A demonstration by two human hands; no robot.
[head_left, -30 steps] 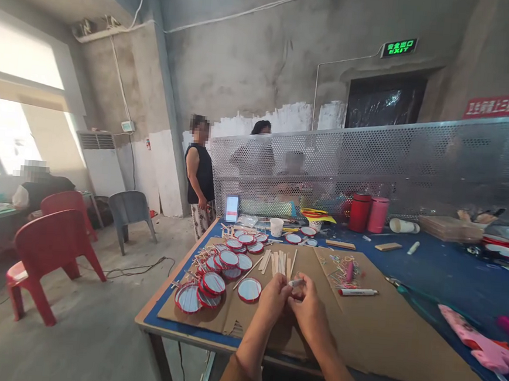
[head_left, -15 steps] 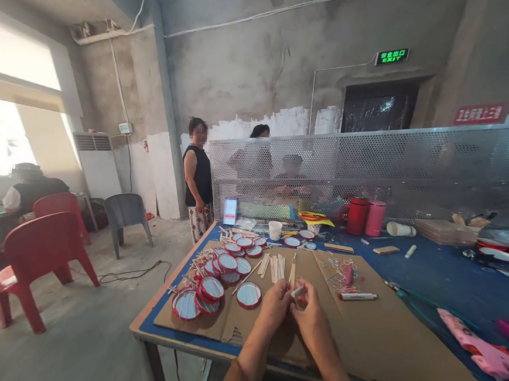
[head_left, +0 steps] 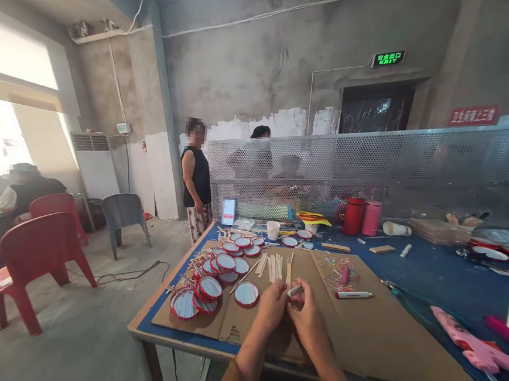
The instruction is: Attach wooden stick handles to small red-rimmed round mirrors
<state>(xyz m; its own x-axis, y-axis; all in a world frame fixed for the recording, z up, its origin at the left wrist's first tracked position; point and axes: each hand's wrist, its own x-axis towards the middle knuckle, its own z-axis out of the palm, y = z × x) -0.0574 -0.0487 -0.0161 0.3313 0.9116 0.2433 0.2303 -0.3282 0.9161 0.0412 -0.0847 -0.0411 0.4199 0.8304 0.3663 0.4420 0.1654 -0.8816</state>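
Note:
My left hand (head_left: 273,306) is closed around the lower end of a flat wooden stick (head_left: 289,271) that points away from me. Close against it, my right hand (head_left: 308,319) pinches a small white piece (head_left: 294,290), whose exact kind I cannot make out. Both hands meet over a cardboard sheet (head_left: 357,339). Beyond them lie several loose wooden sticks (head_left: 275,266). To their left is a single red-rimmed round disc (head_left: 247,294) with a pale shiny face, beside a pile of similar discs (head_left: 210,287) with sticks under or between them.
Right of my hands are coloured rubber bands (head_left: 338,274) and a marker pen (head_left: 354,295). A pink glue gun (head_left: 467,342) lies at the right edge. Behind stand a paper cup (head_left: 273,230), a phone (head_left: 229,211) and a red bottle (head_left: 353,216). A person (head_left: 196,177) stands past the table.
The view has shifted slightly. The white piece has tilted a little between my hands, which stay together in the same place. The discs and loose sticks have not moved.

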